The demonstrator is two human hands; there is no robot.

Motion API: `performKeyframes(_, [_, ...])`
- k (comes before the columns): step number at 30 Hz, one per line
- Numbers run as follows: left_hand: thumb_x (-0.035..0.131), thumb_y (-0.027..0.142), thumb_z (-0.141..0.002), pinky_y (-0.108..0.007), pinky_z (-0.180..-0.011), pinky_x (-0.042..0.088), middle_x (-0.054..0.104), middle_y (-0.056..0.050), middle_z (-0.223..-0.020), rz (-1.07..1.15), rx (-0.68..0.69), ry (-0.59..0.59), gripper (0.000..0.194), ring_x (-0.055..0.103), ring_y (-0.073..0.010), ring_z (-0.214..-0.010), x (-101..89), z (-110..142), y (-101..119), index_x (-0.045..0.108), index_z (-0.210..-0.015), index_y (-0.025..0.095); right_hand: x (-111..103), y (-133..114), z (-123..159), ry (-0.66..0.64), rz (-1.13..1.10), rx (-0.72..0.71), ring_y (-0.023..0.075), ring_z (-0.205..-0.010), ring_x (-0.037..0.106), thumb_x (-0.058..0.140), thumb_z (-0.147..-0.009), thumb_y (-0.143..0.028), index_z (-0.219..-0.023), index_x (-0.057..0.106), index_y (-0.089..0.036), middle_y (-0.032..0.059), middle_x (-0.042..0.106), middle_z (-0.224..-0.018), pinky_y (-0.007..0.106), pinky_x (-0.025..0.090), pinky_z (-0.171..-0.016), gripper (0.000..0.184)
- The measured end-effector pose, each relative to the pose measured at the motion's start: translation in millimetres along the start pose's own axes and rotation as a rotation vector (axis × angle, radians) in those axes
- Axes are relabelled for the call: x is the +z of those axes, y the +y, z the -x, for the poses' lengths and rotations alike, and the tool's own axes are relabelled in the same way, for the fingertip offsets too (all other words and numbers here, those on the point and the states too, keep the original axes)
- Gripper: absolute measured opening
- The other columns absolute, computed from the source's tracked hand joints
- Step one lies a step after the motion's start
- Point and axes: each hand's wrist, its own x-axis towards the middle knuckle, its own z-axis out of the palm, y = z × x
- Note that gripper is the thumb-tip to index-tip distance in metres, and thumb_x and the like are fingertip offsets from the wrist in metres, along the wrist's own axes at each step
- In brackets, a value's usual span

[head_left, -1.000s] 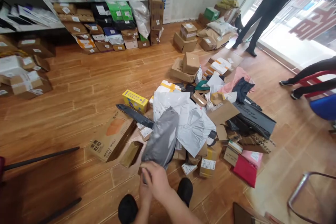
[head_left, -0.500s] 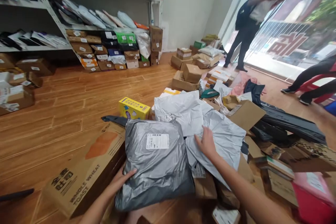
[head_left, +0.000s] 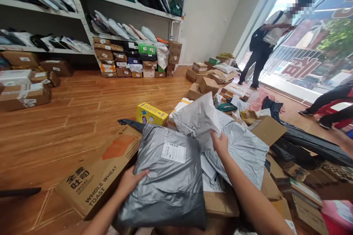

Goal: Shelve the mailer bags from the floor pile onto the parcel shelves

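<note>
My left hand (head_left: 129, 181) grips the left edge of a dark grey plastic mailer bag (head_left: 168, 180) with a white barcode label, thumb on top. My right hand (head_left: 220, 144) is closed on the corner of a light grey mailer bag (head_left: 198, 119) and holds it lifted off the pile. A second light grey mailer (head_left: 242, 150) lies under and right of that hand. A long cardboard box printed "WHOLE WHEAT TOAST" (head_left: 100, 170) lies just left of my left hand. A yellow box (head_left: 151, 114) sits behind the grey bag.
Cardboard boxes, black bags and pink parcels are heaped on the wooden floor to the right. Metal shelves (head_left: 82, 25) with mailers and stacked boxes line the back left. One person (head_left: 266, 40) stands by the glass door; another person's legs (head_left: 328, 99) show at the right edge.
The view has dropped close to the pile. My left hand took the dark grey bag's edge and laid it flat, and my right hand reached out and lifted the light grey mailer's corner.
</note>
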Motion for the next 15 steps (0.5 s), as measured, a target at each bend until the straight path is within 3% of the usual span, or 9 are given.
performKeyframes(3, [0.079, 0.060, -0.063, -0.038, -0.091, 0.052, 0.076, -0.008, -0.106, -0.041, 0.102, -0.017, 0.065, 0.068, -0.0338, -0.103, -49.6, -14.5, 11.2, 0.071, -0.108, 0.014, -22.9, -45.6, 45.2, 0.074, -0.224, -0.167, 0.0207, -0.077, 0.060, 0.061, -0.079, -0.049, -0.091, 0.073, -0.012, 0.0048, 0.071, -0.079, 0.032, 0.047, -0.075, 0.040])
performKeyframes(5, [0.079, 0.060, -0.064, -0.036, -0.093, 0.051, 0.076, -0.008, -0.109, -0.045, 0.158, -0.045, 0.066, 0.068, -0.0323, -0.104, -68.4, -19.1, 8.9, 0.071, -0.110, 0.013, -41.8, -74.6, 67.2, 0.145, -0.432, -0.162, 0.0191, -0.077, 0.061, 0.069, -0.076, -0.042, -0.093, 0.073, -0.014, 0.0034, 0.071, -0.083, 0.032, 0.048, -0.076, 0.033])
performKeyframes(8, [0.072, 0.064, -0.069, -0.036, -0.093, 0.051, 0.076, -0.009, -0.109, -0.048, 0.163, -0.046, 0.066, 0.067, -0.0311, -0.104, -74.9, -22.2, -5.4, 0.071, -0.111, 0.012, -69.7, -99.6, 75.7, 0.211, -0.709, 0.012, 0.0188, -0.078, 0.063, 0.072, -0.074, -0.035, -0.107, 0.070, -0.017, 0.0039, 0.071, -0.092, 0.034, 0.052, -0.074, 0.038])
performKeyframes(11, [0.074, 0.066, -0.064, -0.040, -0.099, 0.047, 0.073, -0.012, -0.111, -0.092, 0.144, 0.037, 0.073, 0.063, -0.0345, -0.109, -71.2, -23.2, -17.6, 0.069, -0.114, 0.013, -81.6, -99.0, 73.3, 0.167, -0.773, 0.088, 0.0235, -0.084, 0.067, 0.061, -0.082, -0.039, -0.116, 0.066, -0.016, 0.0088, 0.071, -0.098, 0.040, 0.056, -0.076, 0.042])
performKeyframes(13, [0.078, 0.063, -0.061, -0.046, -0.107, 0.039, 0.066, -0.016, -0.123, -0.145, 0.143, 0.121, 0.082, 0.055, -0.0385, -0.120, -68.5, -19.1, -18.7, 0.063, -0.124, 0.013, -71.8, -88.4, 87.0, 0.064, -0.767, 0.248, 0.0262, -0.089, 0.069, 0.050, -0.086, -0.044, -0.112, 0.067, -0.015, 0.0113, 0.072, -0.096, 0.042, 0.058, -0.077, 0.042])
performKeyframes(15, [0.076, 0.056, -0.065, -0.053, -0.113, 0.029, 0.056, -0.021, -0.135, -0.213, 0.147, 0.247, 0.082, 0.044, -0.0428, -0.131, -66.1, -9.5, -14.4, 0.056, -0.132, 0.012, -46.9, -72.5, 123.9, -0.116, -0.767, 0.573, 0.0265, -0.089, 0.070, 0.047, -0.087, -0.045, -0.104, 0.067, -0.018, 0.0106, 0.073, -0.089, 0.041, 0.059, -0.078, 0.038])
